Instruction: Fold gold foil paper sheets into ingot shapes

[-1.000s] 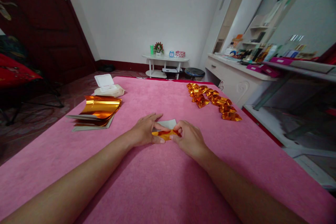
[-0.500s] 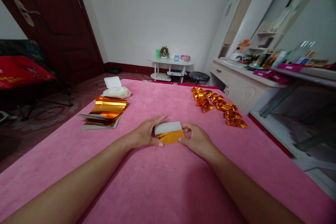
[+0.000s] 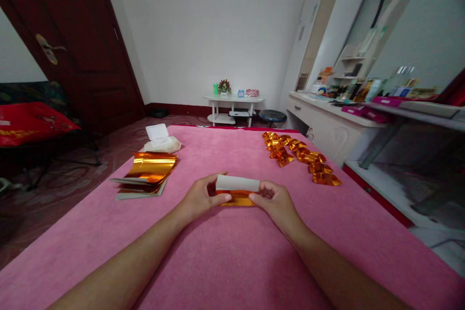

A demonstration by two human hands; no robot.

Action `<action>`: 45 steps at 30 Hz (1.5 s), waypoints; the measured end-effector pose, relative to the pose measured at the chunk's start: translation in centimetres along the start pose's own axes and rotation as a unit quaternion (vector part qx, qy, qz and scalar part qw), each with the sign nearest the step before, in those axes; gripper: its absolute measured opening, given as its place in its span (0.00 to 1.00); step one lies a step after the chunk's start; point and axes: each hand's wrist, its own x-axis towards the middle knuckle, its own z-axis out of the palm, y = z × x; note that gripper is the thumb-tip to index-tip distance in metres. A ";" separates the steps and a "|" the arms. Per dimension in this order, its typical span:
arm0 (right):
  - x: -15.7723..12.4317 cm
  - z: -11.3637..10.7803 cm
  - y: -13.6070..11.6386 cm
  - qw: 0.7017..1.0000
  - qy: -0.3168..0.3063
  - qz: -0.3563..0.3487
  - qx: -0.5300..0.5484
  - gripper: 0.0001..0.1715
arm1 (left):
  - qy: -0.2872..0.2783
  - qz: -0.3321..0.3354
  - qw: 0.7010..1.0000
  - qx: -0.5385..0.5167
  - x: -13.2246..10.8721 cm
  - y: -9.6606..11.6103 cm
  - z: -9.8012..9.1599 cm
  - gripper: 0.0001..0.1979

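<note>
A sheet of gold foil paper (image 3: 237,189), white on its back, is half folded on the pink table cover (image 3: 232,252) in front of me. My left hand (image 3: 201,197) pinches its left end with thumb and fingers. On the right end my right hand (image 3: 276,202) does the same. The white flap stands curled up over the gold part. Both hands rest on the cover at the table's middle.
A stack of flat gold foil sheets (image 3: 147,174) lies at the left, with a white wipes pack (image 3: 161,139) behind it. Several folded gold pieces (image 3: 300,155) lie in rows at the right. A white dresser (image 3: 327,121) stands beside the table's right edge.
The paper's white flap has been lifted and rolled toward me over the gold side. My hands moved slightly nearer. The camera tilted up a little.
</note>
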 end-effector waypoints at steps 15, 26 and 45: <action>-0.3 0.5 -1.0 0.982 0.027 0.039 0.185 0.14 | 0.090 -0.034 0.976 -0.195 -0.6 1.6 2.4 0.18; -0.4 0.2 -0.6 0.980 0.079 0.034 0.179 0.14 | 0.119 -0.076 0.969 -0.203 -1.1 2.1 3.0 0.15; -0.4 0.0 -1.6 0.985 -0.001 0.025 0.169 0.14 | 0.175 0.070 0.980 -0.064 -0.8 1.3 1.7 0.29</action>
